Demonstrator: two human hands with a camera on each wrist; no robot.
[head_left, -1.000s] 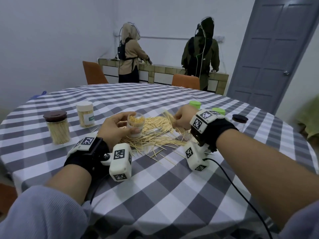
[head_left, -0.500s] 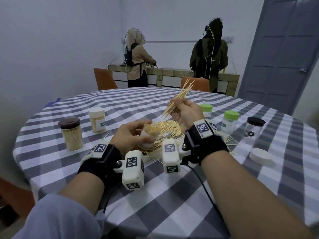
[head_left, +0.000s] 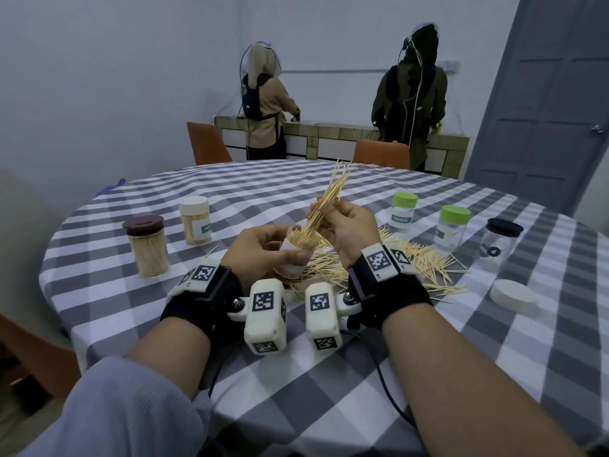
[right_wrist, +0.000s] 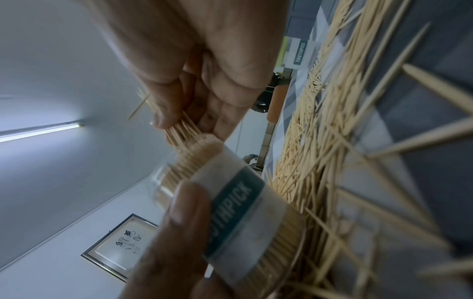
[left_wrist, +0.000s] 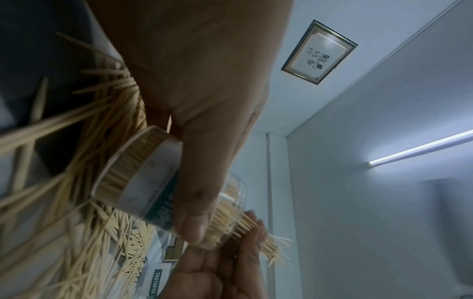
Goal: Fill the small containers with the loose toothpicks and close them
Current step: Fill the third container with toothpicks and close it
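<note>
Over the checked bench (head_left: pixel 329 374), in the head view, the left hand (head_left: pixel 263 255) curls its grip round one open container (head_left: pixel 298 250), already packed with toothpicks and held just above the loose pile (head_left: pixel 405 258). The right hand (head_left: pixel 349 229) pinches one bundle of toothpicks (head_left: pixel 326 206), tilted up and away, with its lower ends at the container's mouth. Five more containers stand on the bench: two on the left, full and capped, one with a brown lid (head_left: pixel 146 245) and one with a white lid (head_left: pixel 195 219); three on the right, two with green lids (head_left: pixel 403 211) (head_left: pixel 453 229) and one clear jar with a black lid (head_left: pixel 501 239). One loose white lid (head_left: pixel 512 295) lies near the right edge. Two people stand at the far counter, backs turned, and two orange chairs sit behind the bench.

From the left wrist, the left hand (left_wrist: pixel 194 101) holds the container (left_wrist: pixel 143 180) with the thumb across its label; toothpick ends fill the base. The right hand (left_wrist: pixel 230 263) meets the mouth with its bundle (left_wrist: pixel 261 240). The pile (left_wrist: pixel 76 222) spreads below.

From the right wrist, the right hand (right_wrist: pixel 204 66) pinches the bundle (right_wrist: pixel 181 129) between thumb and fingers against the container (right_wrist: pixel 230 202), whose label reads TOOTHPICK. The left hand (right_wrist: pixel 166 252) grips it from below, and the pile (right_wrist: pixel 332 161) lies beside it.
</note>
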